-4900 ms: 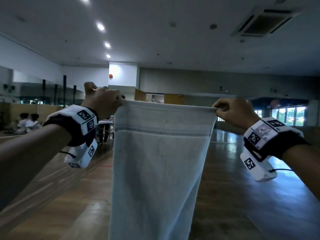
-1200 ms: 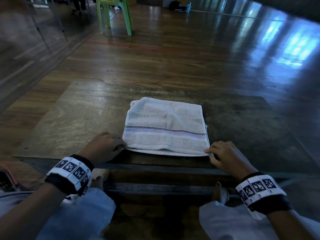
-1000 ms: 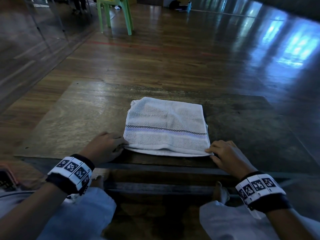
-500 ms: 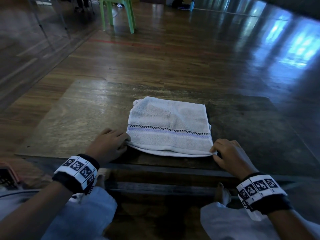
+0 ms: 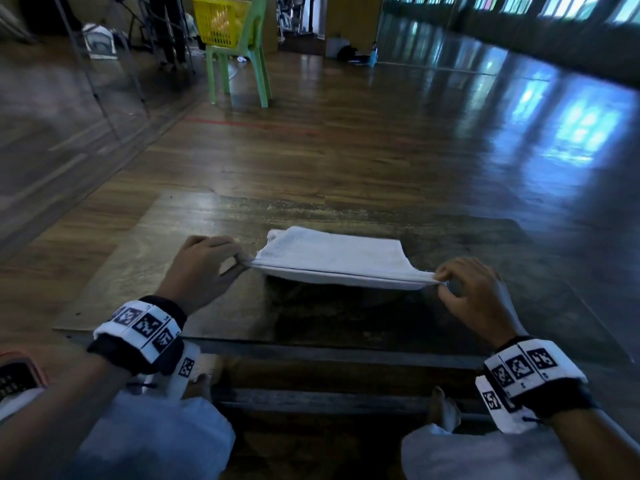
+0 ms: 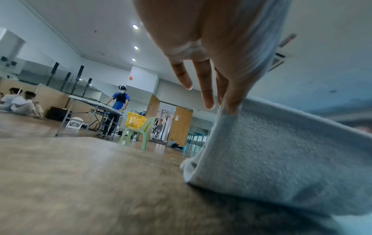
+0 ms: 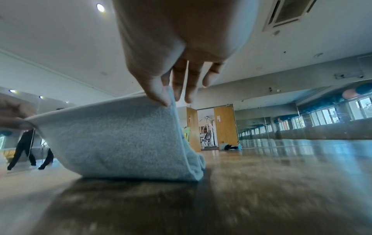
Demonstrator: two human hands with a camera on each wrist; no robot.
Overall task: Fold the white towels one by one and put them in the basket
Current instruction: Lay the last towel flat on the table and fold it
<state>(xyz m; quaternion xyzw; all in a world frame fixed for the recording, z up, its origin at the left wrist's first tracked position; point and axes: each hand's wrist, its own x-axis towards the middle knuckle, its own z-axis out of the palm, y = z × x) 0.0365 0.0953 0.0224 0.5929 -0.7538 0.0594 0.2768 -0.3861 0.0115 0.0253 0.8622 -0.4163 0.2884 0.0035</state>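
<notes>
A folded white towel (image 5: 332, 256) lies on the low wooden table (image 5: 173, 237), its near edge raised off the surface and its far part still resting there. My left hand (image 5: 239, 263) pinches the near left corner and my right hand (image 5: 441, 278) pinches the near right corner. The left wrist view shows my left hand (image 6: 225, 106) holding the towel (image 6: 281, 159) between thumb and fingers. In the right wrist view my right hand (image 7: 167, 98) pinches the lifted towel (image 7: 112, 138) the same way. A yellow basket (image 5: 218, 20) stands on a green chair far ahead.
The green plastic chair (image 5: 242, 67) stands on the wooden floor beyond the table. A folding table with a person at it (image 6: 118, 101) is at the far left. A red-edged device (image 5: 17, 375) sits by my left knee. My knees are under the table's near edge.
Both hands have lifted the towel's near edge off the table and carried it forward; half a second ago it lay flat. The head view has tilted up, bringing the basket into view.
</notes>
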